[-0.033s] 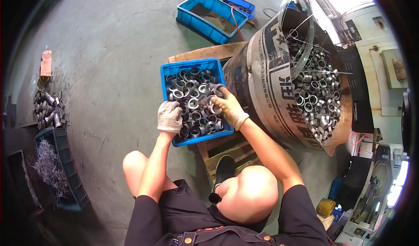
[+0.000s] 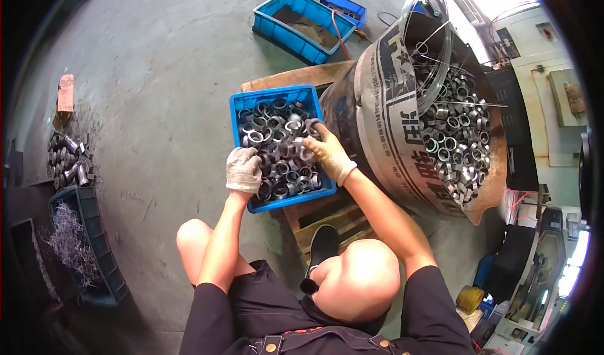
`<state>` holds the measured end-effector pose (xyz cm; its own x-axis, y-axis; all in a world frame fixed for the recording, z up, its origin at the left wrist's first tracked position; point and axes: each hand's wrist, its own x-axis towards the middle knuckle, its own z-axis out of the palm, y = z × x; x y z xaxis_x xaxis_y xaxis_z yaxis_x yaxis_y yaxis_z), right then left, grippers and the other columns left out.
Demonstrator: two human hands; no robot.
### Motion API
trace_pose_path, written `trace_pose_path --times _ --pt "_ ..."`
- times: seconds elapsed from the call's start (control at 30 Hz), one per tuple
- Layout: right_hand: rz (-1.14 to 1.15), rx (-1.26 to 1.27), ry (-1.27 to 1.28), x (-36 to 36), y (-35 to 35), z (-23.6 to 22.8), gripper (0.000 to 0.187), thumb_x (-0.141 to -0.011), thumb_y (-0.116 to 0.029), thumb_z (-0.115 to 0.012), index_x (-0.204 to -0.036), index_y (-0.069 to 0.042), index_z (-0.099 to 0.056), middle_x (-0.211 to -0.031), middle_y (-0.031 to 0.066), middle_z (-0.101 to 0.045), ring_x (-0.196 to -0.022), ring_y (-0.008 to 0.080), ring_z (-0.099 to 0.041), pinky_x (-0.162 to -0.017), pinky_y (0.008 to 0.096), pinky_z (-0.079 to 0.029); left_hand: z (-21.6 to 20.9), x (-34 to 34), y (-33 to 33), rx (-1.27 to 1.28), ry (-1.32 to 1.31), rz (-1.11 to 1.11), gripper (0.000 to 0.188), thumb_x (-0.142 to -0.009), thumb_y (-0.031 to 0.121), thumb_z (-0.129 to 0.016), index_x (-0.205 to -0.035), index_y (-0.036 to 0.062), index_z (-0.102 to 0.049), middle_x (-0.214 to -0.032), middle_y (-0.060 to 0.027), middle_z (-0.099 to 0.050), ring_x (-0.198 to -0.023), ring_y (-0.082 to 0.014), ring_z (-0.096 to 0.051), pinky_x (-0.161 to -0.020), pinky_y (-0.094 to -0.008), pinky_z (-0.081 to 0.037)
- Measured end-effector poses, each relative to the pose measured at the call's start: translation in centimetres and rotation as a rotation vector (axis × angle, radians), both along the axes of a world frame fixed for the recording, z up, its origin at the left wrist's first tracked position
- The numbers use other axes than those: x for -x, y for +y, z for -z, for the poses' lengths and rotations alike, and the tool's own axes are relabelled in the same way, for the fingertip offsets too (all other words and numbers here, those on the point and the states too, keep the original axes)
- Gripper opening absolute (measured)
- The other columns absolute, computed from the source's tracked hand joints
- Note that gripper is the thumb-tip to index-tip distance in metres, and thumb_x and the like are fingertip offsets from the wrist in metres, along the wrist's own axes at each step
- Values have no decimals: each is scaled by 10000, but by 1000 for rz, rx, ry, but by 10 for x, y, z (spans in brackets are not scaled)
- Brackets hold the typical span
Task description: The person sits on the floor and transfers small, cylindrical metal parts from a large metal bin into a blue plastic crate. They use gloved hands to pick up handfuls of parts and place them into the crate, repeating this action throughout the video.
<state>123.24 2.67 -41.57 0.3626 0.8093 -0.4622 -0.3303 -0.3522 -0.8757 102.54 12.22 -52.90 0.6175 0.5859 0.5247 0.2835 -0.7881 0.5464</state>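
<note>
A blue plastic bin (image 2: 277, 93) full of loose grey metal rings (image 2: 279, 169) stands in front of me. My left hand (image 2: 243, 170), in a pale work glove, is closed over the bin's left rim. Over the right side of the bin, my gloved right hand (image 2: 331, 153) has a metal ring (image 2: 312, 127) at its fingertips. Other rings close to its thumb are smeared by motion, so I cannot tell whether it holds more than one.
The bin rests on a wooden pallet (image 2: 296, 77). Close on the right stands a big drum (image 2: 384, 103) holding many similar rings and coiled clear tubing. Beyond lie two blue crates (image 2: 296, 31). At left are a crate of metal shavings (image 2: 72, 242) and a heap of metal parts (image 2: 70, 160).
The rings near my right hand have shifted slightly and stay blurred. The view has moved a little; both hands keep almost the same places.
</note>
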Motion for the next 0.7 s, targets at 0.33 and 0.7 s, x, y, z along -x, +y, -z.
trace_pose_path --times 0.33,0.7 --pt "-134 16 -867 -23 2 4 423 -820 -207 -636 -1214 -54 -635 -1402 233 -472 -1263 357 -503 -1038 384 -431 0 -3 -1 -20 -42 9 162 -621 0 -639 -766 67 -611 -916 -107 -633 -864 -330 -600 -819 -460 -473" --pt "-152 -390 -1199 -31 -157 -262 288 -764 51 -607 -1036 17 -696 -1105 161 -686 -1058 270 -656 -927 364 -507 -12 3 3 -3 66 11 170 -652 55 -647 -821 76 -634 -993 -102 -642 -958 -344 -592 -889 -471 -453"
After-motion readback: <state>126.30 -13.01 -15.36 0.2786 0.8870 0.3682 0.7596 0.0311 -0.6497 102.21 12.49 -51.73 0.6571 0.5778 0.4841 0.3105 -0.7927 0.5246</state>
